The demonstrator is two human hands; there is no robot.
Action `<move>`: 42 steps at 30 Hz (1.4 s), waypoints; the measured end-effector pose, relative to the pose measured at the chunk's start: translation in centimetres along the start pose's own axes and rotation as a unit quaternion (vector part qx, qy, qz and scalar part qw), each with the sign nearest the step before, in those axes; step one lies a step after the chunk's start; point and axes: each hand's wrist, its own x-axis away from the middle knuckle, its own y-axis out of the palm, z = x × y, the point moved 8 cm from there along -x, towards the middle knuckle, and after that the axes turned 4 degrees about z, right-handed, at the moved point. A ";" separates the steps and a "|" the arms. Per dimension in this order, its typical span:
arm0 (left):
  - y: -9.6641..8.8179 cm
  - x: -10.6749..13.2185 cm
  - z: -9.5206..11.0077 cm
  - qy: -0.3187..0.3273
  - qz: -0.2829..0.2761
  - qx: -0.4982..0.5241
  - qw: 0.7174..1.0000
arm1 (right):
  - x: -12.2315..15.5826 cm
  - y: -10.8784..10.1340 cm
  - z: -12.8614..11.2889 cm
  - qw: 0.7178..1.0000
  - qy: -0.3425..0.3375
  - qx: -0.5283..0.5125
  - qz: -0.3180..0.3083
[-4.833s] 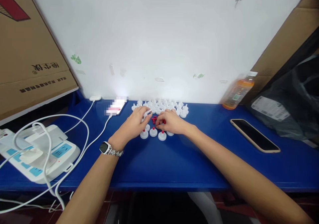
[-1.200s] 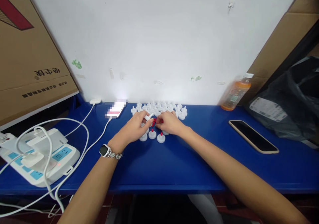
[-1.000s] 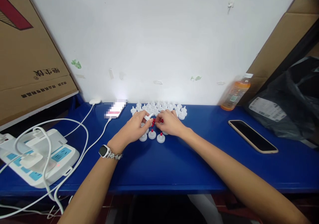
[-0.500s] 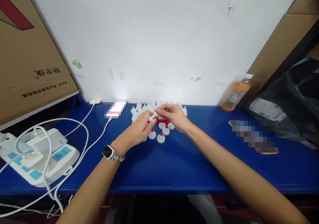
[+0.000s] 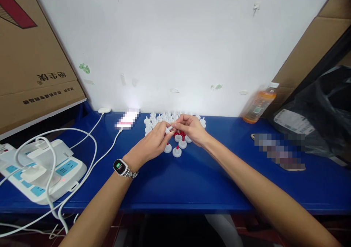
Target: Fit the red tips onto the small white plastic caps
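Between finger and thumb, my left hand (image 5: pixel 157 139) holds a white nozzle cap (image 5: pixel 169 129) tilted toward the right. My right hand (image 5: pixel 190 128) pinches at the cap's narrow tip; whatever lies between those fingertips is too small and covered to make out. Below my fingers stand several white caps with red tips, the nearest red-tipped cap (image 5: pixel 177 152) being upright. A heap of small red tips (image 5: pixel 179 133) shows partly between my hands. Behind them, many plain white nozzle caps (image 5: pixel 148 122) crowd near the wall.
A white power strip (image 5: pixel 61 173) with tangled cables lies at the left on the blue table (image 5: pixel 189 186). Near the wall lies a lit phone (image 5: pixel 127 119). An orange drink bottle (image 5: pixel 259 104), another phone (image 5: pixel 279 152) and a black plastic bag (image 5: pixel 318 111) are on the right.
My hands stay together at the same place, with fingertips drawn slightly closer on the white cap. My left hand is slightly lower, and the watch face has lit up.
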 end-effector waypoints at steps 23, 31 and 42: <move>-0.3 -0.3 -4.7 -0.023 -0.003 -0.161 0.987 | 0.2 0.5 -0.2 0.875 -0.056 0.470 -0.101; -0.3 -0.2 -4.3 -0.020 -0.007 -0.177 0.984 | -5.2 0.5 1.0 0.826 -0.057 0.560 -0.018; -0.7 -0.2 -4.0 -0.028 0.002 -0.188 0.982 | -7.9 1.1 3.0 0.774 -0.054 0.631 -0.016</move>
